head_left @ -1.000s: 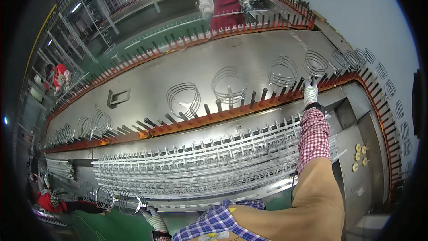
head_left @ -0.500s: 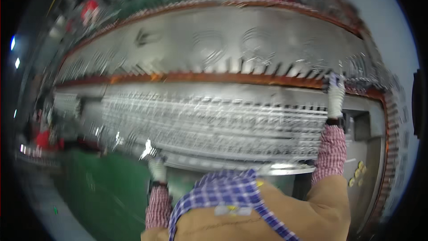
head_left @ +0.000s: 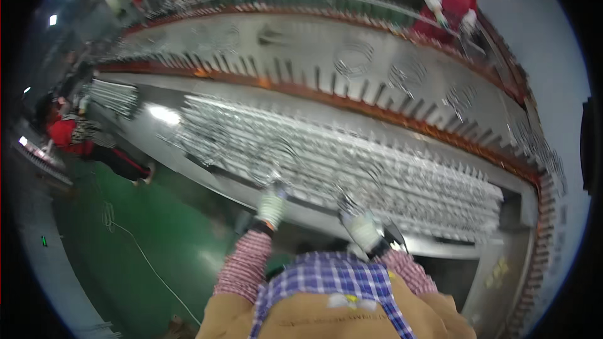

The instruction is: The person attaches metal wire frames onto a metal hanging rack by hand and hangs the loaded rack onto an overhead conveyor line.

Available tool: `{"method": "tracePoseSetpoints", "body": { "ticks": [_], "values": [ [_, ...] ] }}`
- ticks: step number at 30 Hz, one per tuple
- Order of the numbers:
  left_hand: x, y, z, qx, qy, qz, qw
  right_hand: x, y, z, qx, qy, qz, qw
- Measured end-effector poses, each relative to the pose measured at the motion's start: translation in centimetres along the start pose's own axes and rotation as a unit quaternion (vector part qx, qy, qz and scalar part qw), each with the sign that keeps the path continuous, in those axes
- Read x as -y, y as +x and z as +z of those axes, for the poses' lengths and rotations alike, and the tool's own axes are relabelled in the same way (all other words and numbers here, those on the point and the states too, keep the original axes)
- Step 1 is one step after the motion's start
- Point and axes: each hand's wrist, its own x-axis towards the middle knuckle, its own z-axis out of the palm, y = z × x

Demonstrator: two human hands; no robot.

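My left hand [head_left: 271, 206], in a pale knitted glove with grey fingertips, is at the front edge of a long metal tray. Its fingers close on a bundle of curved shiny metal wires [head_left: 276, 158] reaching over the tray. To its right, my gloved right hand [head_left: 362, 225] is lower and nearer my apron, its fingers closed at the base of a similar looped wire bundle [head_left: 372, 179]. Blur hides the exact grip of both hands. Rows of silvery metal strips [head_left: 314, 150] fill the tray beneath.
Beyond the tray runs a slotted orange-brown rail [head_left: 301, 86], then a metal belt [head_left: 295, 41] carrying several wire coils [head_left: 353, 59]. A person in red [head_left: 449, 6] stands across it; another person [head_left: 72, 132] is at far left. A cable [head_left: 147, 254] crosses the green floor.
My right hand has come from the far rail back toward my body. My left hand has moved right and forward to the tray's edge. The whole view has turned.
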Motion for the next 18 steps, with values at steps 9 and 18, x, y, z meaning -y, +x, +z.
{"method": "tracePoseSetpoints", "body": {
  "ticks": [9,18],
  "values": [
    [-2.9,1.1,0.9,-0.032,-0.063,0.040,0.997,-0.2,3.3,7.9,-0.173,0.134,0.290,0.932],
    [1.8,2.7,4.7,-0.128,-0.116,0.176,0.969,-3.3,-0.6,-1.9,0.039,0.639,0.182,0.746]
  ]
}}
